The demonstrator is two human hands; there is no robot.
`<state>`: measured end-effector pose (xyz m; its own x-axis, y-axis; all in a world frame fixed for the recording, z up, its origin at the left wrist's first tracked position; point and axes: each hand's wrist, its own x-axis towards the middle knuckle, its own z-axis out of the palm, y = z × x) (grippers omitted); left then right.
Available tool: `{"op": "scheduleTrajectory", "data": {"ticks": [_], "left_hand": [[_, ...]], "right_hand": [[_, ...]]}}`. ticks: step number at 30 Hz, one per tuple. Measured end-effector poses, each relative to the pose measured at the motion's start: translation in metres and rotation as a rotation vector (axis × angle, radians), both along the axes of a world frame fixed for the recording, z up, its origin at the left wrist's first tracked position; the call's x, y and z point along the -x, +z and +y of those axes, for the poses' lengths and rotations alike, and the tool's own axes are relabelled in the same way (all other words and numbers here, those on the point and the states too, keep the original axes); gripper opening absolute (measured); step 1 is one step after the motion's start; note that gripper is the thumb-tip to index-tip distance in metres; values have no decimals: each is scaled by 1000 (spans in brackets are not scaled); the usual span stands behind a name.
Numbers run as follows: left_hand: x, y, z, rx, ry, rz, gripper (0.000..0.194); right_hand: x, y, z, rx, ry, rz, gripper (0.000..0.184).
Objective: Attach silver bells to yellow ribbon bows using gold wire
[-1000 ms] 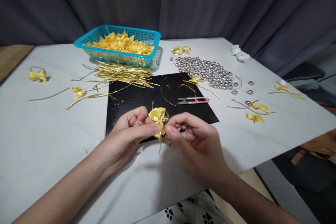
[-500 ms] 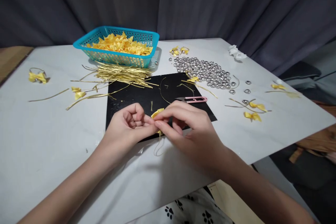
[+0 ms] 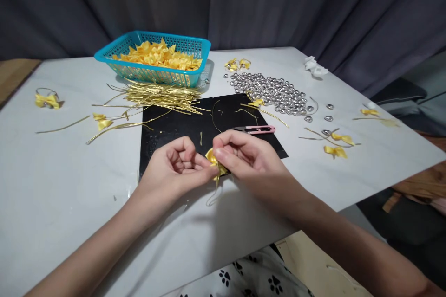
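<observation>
Between my two hands, over the near edge of a black mat (image 3: 174,134), is a yellow ribbon bow (image 3: 210,155) with thin gold cord (image 3: 216,183) hanging below it. My left hand (image 3: 181,164) pinches the bow and cord between thumb and forefinger. From the other side, my right hand (image 3: 249,153) pinches the bow's upper right part with thumb and forefinger. Fingertips cover much of the bow. Just beyond my right hand, a pair of pink thread snips (image 3: 259,129) lies on the mat. Short gold cord scraps lie there too.
A blue basket (image 3: 153,74) of yellow bows stands at the back, with a pile of gold cords (image 3: 160,97) before it. Silver teardrop beads (image 3: 268,90) spread at right. Loose bows (image 3: 335,151) and cords lie on both sides; crumpled white tissue (image 3: 314,66) sits far right.
My right thumb and forefinger have shifted up along the bow, slightly apart from my left fingertips. More of the bow and cord shows now. The view has tilted slightly.
</observation>
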<state>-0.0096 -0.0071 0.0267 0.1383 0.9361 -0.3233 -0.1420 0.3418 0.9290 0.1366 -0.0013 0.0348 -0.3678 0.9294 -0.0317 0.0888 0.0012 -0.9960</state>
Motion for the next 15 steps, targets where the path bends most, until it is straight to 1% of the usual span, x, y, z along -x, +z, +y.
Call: {"op": "scheduleTrajectory", "data": {"ticks": [2,4,7,8,9,10,11,13,15], "left_hand": [[0,-3,0,-7,-12,36,44],[1,-6,1,-20,-8,61,43],[3,-9,3,-42,10,84,42],[3,-10,4,-45,11,85,42],[4,-10,5,-44,8,84,42],[4,-11,6,-41,5,81,42],[5,-12,7,-40,3,76,42],[6,-14,8,-42,5,73,42],[7,-14,10,-46,10,73,43]], "right_hand": [[0,1,0,3,-34,60,12],[-3,1,1,-68,-109,71,12],[-8,2,2,-216,-246,76,9],[-11,3,2,-238,-269,95,9],[-14,5,2,-229,-273,125,9],[-17,7,2,-187,-259,164,9],[-21,10,2,-112,-232,207,10],[-29,17,3,109,-174,290,11],[-38,23,5,325,-149,359,12]]}}
